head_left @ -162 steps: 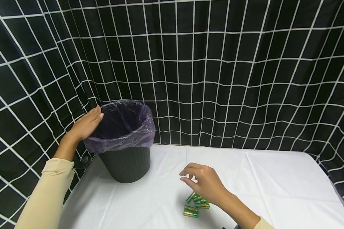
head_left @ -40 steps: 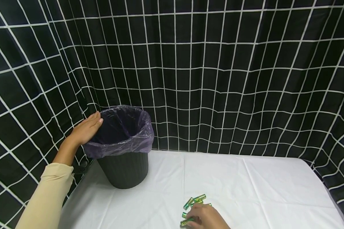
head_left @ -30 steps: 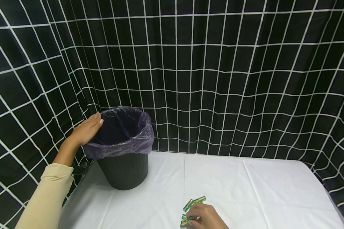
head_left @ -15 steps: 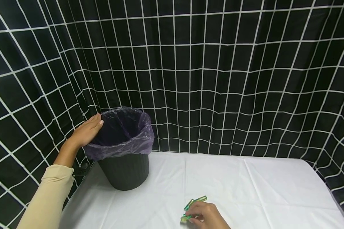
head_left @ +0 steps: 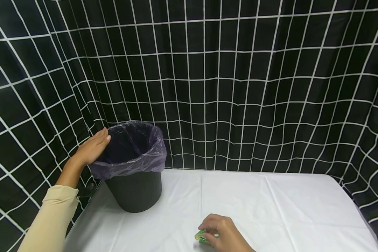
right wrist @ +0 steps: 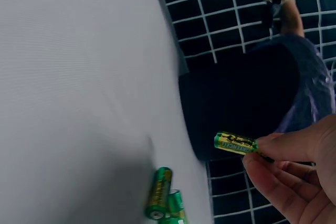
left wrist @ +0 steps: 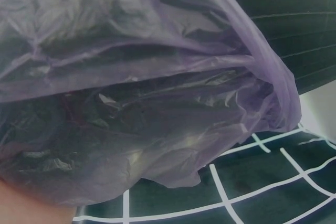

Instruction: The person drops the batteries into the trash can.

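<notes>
My right hand (head_left: pixel 223 233) pinches a green-and-gold battery (head_left: pixel 200 234) between thumb and fingers, low over the front of the white table. In the right wrist view that battery (right wrist: pixel 234 142) sticks out lengthwise from the fingertips. Several more of the same batteries (right wrist: pixel 158 193) lie on the cloth below; in the head view the hand hides most of them. My left hand (head_left: pixel 92 147) rests with straight fingers on the left rim of a dark ribbed bin (head_left: pixel 137 194). A purple plastic liner (left wrist: pixel 173 103) folds over that rim and fills the left wrist view.
The bin stands at the back left of the table (head_left: pixel 255 203), which is covered in white cloth. Black curtains (head_left: pixel 226 87) with a white grid enclose the back and both sides, the left one close beside the bin.
Earlier the right hand hovered over the batteries with nothing in it, then reached down among them. Now it has risen slightly with one battery. The left hand stays on the bin's rim.
</notes>
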### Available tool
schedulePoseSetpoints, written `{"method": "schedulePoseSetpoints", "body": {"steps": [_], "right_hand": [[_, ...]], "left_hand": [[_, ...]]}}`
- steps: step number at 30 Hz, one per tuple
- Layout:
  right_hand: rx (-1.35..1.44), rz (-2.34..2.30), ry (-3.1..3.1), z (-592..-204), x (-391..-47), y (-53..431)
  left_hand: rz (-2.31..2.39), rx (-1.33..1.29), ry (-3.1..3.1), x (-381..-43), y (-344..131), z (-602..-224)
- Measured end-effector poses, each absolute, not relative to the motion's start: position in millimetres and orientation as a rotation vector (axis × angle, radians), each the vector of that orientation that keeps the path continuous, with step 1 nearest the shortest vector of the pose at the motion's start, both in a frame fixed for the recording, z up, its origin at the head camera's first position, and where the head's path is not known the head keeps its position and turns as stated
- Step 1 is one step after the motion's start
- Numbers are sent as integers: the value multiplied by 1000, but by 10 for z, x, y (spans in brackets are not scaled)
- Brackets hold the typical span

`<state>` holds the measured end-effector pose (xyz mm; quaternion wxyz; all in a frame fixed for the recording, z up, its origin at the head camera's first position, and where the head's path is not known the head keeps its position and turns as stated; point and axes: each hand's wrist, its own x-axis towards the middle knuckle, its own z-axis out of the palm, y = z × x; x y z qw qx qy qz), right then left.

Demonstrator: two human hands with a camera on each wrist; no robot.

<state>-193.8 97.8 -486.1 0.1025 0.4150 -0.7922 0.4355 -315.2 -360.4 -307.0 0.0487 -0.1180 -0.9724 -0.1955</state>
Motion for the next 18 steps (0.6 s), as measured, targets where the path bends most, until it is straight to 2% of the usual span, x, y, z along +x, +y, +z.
{"method": "schedulePoseSetpoints", "body": {"steps": [18], "right_hand": [[1212,1174,-2370,-4392,-2102,803]], "left_hand": [[-589,-363,-2961,-3146,-3592,-3052]]}}
